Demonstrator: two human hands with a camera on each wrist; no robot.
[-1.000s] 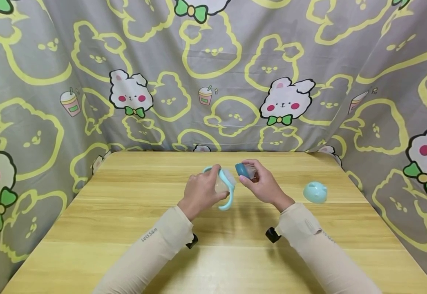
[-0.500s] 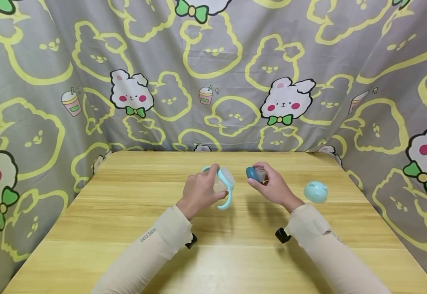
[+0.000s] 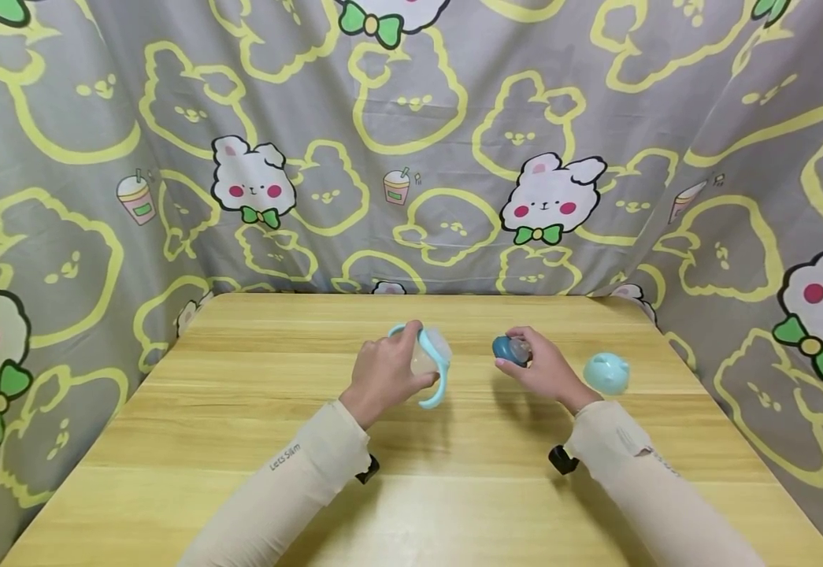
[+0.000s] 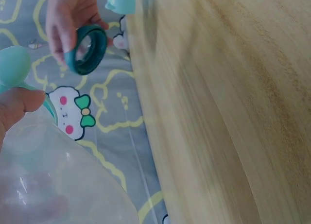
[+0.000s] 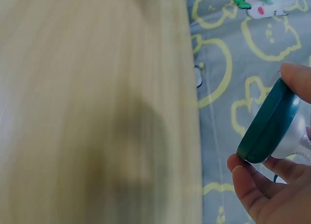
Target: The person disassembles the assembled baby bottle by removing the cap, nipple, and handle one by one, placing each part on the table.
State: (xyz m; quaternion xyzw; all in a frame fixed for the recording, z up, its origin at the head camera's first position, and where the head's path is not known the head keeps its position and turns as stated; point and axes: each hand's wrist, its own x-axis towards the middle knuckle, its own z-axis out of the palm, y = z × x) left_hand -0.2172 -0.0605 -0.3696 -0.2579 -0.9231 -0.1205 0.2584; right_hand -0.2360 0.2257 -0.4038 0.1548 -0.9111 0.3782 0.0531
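Observation:
My left hand [image 3: 385,374] grips a translucent baby bottle [image 3: 422,361] fitted with a light-blue two-handled ring [image 3: 443,376]. The bottle tilts, its neck pointing right and uncovered. In the left wrist view the bottle's rounded body [image 4: 63,178] fills the lower left corner. Held apart to the right, my right hand [image 3: 549,370] pinches a dark teal collar [image 3: 509,351] with a clear nipple [image 3: 521,348] in it. Thumb and fingers lie on opposite sides of the collar [image 5: 268,123] in the right wrist view. The left wrist view shows its hollow underside.
A light-blue domed cap [image 3: 607,373] with small ears rests on the wooden table [image 3: 255,441], right of my right hand. A grey patterned curtain [image 3: 326,102] surrounds the table at the back and sides.
My right hand has moved right and slightly nearer with the collar and nipple, widening the distance to the bottle. The left hand and bottle have hardly moved.

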